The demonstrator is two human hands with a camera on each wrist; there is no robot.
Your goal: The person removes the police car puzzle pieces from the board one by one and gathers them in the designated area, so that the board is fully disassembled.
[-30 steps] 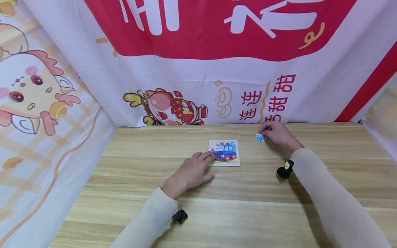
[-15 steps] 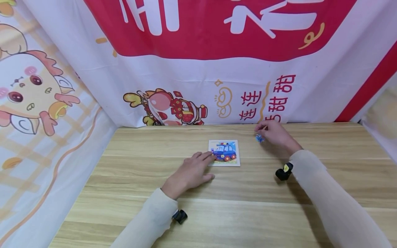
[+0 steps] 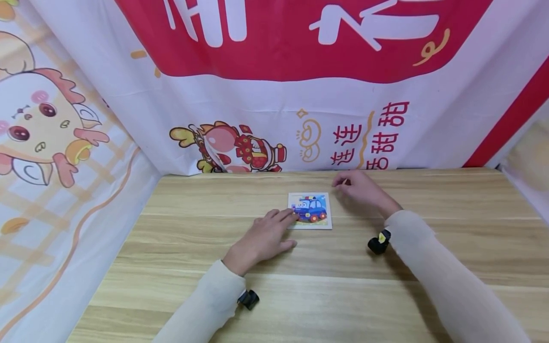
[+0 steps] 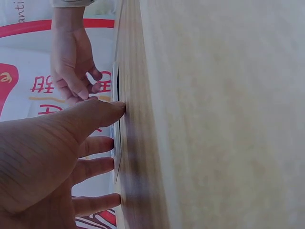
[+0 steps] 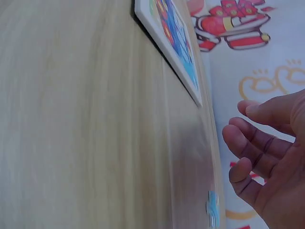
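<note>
A small square puzzle board (image 3: 310, 210) with a blue car picture lies flat on the wooden table (image 3: 326, 286). My left hand (image 3: 285, 228) rests flat on the table, its straight fingertips (image 3: 293, 215) touching the board's left edge. My right hand (image 3: 341, 181) hovers by the board's far right corner with loosely curled fingers and holds nothing. In the right wrist view a small blue puzzle piece (image 5: 212, 210) lies on the table under that hand (image 5: 257, 143), beyond the board (image 5: 174, 36). The head view hides the piece. In the left wrist view my left hand (image 4: 95, 143) lies by the board's edge (image 4: 116, 143).
Printed cloth banners (image 3: 274, 95) wall the table at the back and on the left (image 3: 64, 190). The table's far edge runs just behind the board. Bare wood stretches in front of the board and to its right.
My right hand has moved left, from the far right of the board to its far right corner, and has let go of the blue piece. The left hand has stayed put.
</note>
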